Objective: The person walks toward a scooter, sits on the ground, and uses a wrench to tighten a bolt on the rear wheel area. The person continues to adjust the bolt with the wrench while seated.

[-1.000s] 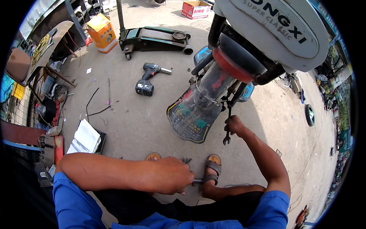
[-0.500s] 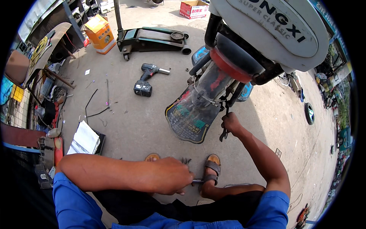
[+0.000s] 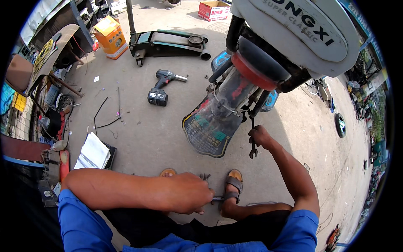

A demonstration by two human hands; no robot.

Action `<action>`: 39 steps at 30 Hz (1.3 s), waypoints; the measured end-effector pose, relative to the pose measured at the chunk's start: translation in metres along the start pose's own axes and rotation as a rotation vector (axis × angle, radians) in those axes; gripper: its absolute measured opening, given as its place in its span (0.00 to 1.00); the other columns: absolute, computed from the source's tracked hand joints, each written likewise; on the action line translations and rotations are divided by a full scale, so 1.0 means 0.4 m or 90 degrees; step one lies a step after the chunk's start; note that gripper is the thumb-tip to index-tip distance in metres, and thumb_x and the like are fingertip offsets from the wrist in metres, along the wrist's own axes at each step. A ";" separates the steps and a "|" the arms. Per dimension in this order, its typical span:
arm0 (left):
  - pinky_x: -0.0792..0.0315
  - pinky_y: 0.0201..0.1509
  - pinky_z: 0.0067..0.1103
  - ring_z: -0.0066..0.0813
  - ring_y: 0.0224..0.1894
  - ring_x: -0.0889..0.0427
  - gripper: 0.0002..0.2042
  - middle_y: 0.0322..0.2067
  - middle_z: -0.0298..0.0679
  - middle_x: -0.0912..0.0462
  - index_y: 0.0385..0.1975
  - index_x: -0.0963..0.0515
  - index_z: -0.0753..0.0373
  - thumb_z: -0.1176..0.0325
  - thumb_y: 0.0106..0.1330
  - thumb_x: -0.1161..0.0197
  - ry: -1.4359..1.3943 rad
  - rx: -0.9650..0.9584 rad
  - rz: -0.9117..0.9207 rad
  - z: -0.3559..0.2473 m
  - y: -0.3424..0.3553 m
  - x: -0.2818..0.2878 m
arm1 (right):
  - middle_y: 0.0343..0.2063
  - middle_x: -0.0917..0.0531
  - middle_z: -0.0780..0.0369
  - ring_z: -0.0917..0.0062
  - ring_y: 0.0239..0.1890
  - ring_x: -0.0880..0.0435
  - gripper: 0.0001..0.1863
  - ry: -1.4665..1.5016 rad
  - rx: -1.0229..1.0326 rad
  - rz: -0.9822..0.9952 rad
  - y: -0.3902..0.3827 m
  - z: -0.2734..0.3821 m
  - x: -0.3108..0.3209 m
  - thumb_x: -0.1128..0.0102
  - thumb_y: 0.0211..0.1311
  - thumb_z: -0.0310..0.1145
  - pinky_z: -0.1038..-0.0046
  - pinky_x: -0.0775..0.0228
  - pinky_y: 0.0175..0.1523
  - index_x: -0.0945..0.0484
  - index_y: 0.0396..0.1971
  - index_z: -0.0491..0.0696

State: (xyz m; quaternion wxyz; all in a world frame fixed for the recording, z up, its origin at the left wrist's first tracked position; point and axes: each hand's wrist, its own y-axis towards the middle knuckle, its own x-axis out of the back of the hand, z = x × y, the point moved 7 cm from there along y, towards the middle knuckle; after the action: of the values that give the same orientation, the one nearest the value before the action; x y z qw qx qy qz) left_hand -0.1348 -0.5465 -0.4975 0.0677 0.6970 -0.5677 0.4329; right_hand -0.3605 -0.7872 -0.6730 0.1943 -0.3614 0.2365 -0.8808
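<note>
My right hand (image 3: 261,136) is closed round an open-end wrench (image 3: 253,153); one jaw hangs below my fist and its upper end reaches up beside the rear of a scooter (image 3: 238,90). Whether that upper end sits on a fastener I cannot tell. Left of the wrench hangs the scooter's dark, printed mudguard (image 3: 205,133). My left hand (image 3: 191,193) is a fist in front of my knees, gripping a metal tool (image 3: 218,199) whose shiny shaft sticks out to the right. Several thin grey prongs show above that fist; the rest is covered by my fingers.
A cordless impact wrench (image 3: 161,86) lies on the concrete, with a green floor jack (image 3: 168,44) behind it. White papers (image 3: 93,152) rest on a dark case at left. A white rear case (image 3: 306,31) overhangs the scooter's tail. An orange box (image 3: 110,38) stands far left.
My right hand has shifted slightly right, and the wrench's lower jaw has swung to the right with it. The left hand stays where it was.
</note>
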 end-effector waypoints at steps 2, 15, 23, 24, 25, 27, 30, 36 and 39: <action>0.25 0.35 0.39 0.50 0.37 0.19 0.26 0.31 0.52 0.21 0.49 0.30 0.72 0.56 0.59 0.36 -0.003 0.000 0.002 -0.004 -0.003 0.003 | 0.14 0.24 0.60 0.75 0.12 0.29 0.13 0.042 0.001 -0.006 -0.026 0.040 0.027 0.50 0.56 0.31 0.72 0.39 0.16 0.25 0.20 0.38; 0.25 0.34 0.39 0.50 0.36 0.18 0.26 0.31 0.51 0.21 0.49 0.30 0.71 0.56 0.59 0.36 0.006 -0.002 -0.002 0.004 -0.004 -0.002 | 0.21 0.17 0.53 0.70 0.17 0.20 0.13 0.080 -0.053 0.008 0.036 -0.011 -0.124 0.51 0.62 0.30 0.70 0.21 0.24 0.25 0.21 0.38; 0.25 0.34 0.39 0.49 0.37 0.19 0.27 0.31 0.51 0.21 0.51 0.31 0.72 0.56 0.59 0.37 0.005 -0.006 -0.005 0.007 0.000 -0.003 | 0.20 0.18 0.53 0.67 0.16 0.20 0.15 0.035 -0.058 0.008 0.059 -0.082 -0.066 0.48 0.57 0.31 0.68 0.29 0.19 0.25 0.18 0.35; 0.25 0.34 0.39 0.49 0.37 0.19 0.27 0.31 0.51 0.21 0.51 0.31 0.72 0.56 0.59 0.37 0.005 -0.006 -0.005 0.005 0.001 -0.001 | 0.19 0.18 0.54 0.69 0.16 0.21 0.15 0.030 -0.044 0.008 0.038 -0.066 -0.048 0.48 0.58 0.31 0.68 0.30 0.19 0.25 0.18 0.35; 0.25 0.34 0.39 0.49 0.37 0.19 0.27 0.31 0.51 0.21 0.51 0.31 0.72 0.56 0.59 0.37 0.004 -0.006 -0.005 0.004 0.002 0.001 | 0.19 0.19 0.54 0.70 0.15 0.22 0.14 0.025 -0.030 0.008 0.025 -0.053 -0.028 0.49 0.58 0.31 0.69 0.31 0.18 0.25 0.19 0.35; 0.24 0.34 0.39 0.50 0.37 0.19 0.27 0.31 0.51 0.21 0.51 0.30 0.72 0.55 0.59 0.37 0.006 -0.008 -0.003 -0.002 0.001 0.005 | 0.16 0.22 0.58 0.74 0.15 0.26 0.13 0.033 0.010 0.054 -0.007 -0.001 -0.003 0.49 0.58 0.31 0.71 0.34 0.18 0.25 0.22 0.36; 0.24 0.34 0.39 0.50 0.37 0.19 0.28 0.31 0.51 0.21 0.50 0.30 0.72 0.55 0.59 0.37 0.011 -0.010 0.001 -0.008 0.004 0.008 | 0.15 0.25 0.62 0.78 0.16 0.30 0.11 0.090 0.012 -0.004 -0.033 0.054 0.051 0.47 0.57 0.32 0.74 0.40 0.20 0.25 0.20 0.40; 0.24 0.35 0.39 0.50 0.36 0.19 0.27 0.31 0.51 0.21 0.50 0.30 0.72 0.55 0.59 0.36 0.004 -0.023 -0.009 -0.007 0.008 0.009 | 0.11 0.28 0.63 0.78 0.14 0.32 0.11 0.171 0.002 0.017 -0.011 0.066 0.044 0.48 0.55 0.28 0.73 0.44 0.18 0.23 0.19 0.39; 0.25 0.35 0.39 0.50 0.37 0.19 0.27 0.31 0.51 0.21 0.50 0.31 0.72 0.56 0.59 0.36 0.004 -0.007 -0.002 0.002 0.003 0.003 | 0.17 0.23 0.59 0.75 0.15 0.26 0.14 0.056 0.015 0.038 -0.009 0.050 -0.072 0.50 0.61 0.32 0.71 0.32 0.19 0.26 0.23 0.37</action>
State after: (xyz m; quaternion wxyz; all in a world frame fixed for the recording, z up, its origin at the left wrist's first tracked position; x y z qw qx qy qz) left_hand -0.1353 -0.5485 -0.4976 0.0742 0.6958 -0.5690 0.4319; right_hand -0.3273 -0.7752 -0.6741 0.2137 -0.3128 0.2452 -0.8924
